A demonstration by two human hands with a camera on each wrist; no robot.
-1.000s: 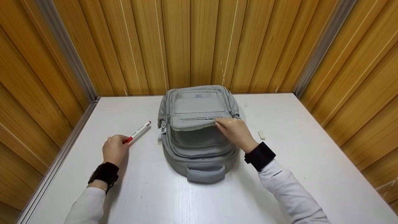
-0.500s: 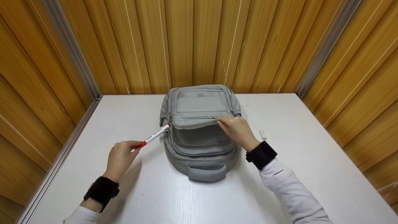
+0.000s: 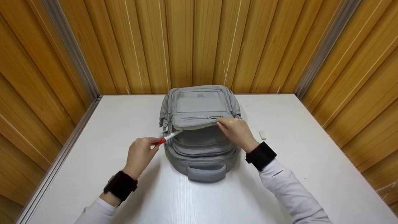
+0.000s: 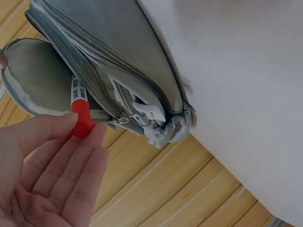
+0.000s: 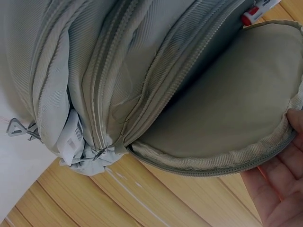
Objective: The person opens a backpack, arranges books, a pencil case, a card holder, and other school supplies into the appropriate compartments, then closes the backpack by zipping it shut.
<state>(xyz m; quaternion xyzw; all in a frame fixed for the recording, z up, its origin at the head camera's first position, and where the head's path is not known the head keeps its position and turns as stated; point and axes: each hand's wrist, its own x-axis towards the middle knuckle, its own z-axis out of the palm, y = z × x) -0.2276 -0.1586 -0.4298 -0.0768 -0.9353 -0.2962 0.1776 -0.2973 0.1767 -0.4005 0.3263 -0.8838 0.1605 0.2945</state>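
Note:
A grey backpack (image 3: 200,102) lies on the white table with its front pocket unzipped. My right hand (image 3: 238,132) pinches the edge of the pocket flap (image 5: 222,109) and holds it raised. Between thumb and fingers, my left hand (image 3: 141,155) grips a white marker (image 3: 172,135) by its red end (image 4: 82,118). The marker's far end reaches in under the flap at the left side of the pocket opening; its tip is hidden in the left wrist view. In the right wrist view a red end of the marker (image 5: 249,16) shows at the pocket mouth.
A small whitish block (image 3: 262,135) lies on the table (image 3: 279,118) right of the backpack. The padded carry handle (image 3: 206,173) faces the near side. Wood-patterned walls (image 3: 202,40) enclose the table at the back and both sides.
My left hand has lifted the marker off the table and carried it right, from beside the backpack to the pocket opening. My right hand still holds the flap up in the same place.

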